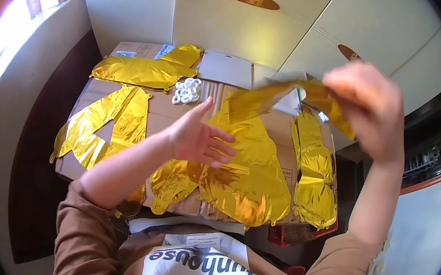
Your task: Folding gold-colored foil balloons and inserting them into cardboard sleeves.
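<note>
On a flattened cardboard box (169, 113) before white cupboards: several deflated gold foil balloons, laid flat. Right hand (369, 102), raised above the box, is closed in a pinch on one end of a folded gold balloon (268, 97) (blurred in the picture, hanging clear of the cardboard and reaching out to the left). Left hand (199, 138) is open, fingers spread, holding nothing, poised just over the large balloon (252, 167) at the centre and below the loose end of the raised one. Also present: a long balloon (141, 70) at the far edge, an angular one (106, 125) at the left, a narrow one (316, 174) at the right, a small heap of white ribbon (187, 91), white paper (226, 68). Step in hand, by judgement: unfolding the raised balloon. The next move would call for the free hand to take the loose end and spread the foil gently, since it creases and tears easily.
</note>
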Demonstrator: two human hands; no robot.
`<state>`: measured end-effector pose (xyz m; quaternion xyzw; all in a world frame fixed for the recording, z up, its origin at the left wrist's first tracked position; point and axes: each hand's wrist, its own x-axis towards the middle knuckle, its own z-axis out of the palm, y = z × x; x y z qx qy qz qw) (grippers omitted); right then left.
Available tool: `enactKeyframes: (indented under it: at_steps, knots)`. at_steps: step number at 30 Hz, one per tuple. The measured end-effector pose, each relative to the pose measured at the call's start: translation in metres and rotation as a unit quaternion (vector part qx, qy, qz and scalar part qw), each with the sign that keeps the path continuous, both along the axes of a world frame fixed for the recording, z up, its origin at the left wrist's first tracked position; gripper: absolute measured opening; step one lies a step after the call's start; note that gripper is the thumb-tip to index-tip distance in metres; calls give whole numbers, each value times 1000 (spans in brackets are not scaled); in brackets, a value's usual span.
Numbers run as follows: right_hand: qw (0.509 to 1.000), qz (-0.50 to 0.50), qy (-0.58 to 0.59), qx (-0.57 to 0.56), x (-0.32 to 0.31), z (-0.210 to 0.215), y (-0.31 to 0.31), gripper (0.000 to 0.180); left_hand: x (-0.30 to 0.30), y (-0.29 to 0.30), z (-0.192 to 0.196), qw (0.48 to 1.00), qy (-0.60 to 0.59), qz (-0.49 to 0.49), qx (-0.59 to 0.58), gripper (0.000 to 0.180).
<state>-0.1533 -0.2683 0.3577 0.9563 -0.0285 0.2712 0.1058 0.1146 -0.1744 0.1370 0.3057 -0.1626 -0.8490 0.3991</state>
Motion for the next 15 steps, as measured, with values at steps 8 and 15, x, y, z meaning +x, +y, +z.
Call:
enactKeyframes:
  at_steps: [8,15]
  knots:
    - [998,20,54,-34,-66,-129,87,12,-22,-118,-45,963,-206,141,-104,39]
    - [995,-47,69,50,-66,-280,84,15,-23,-105,-84,705,-633,207,-243,86]
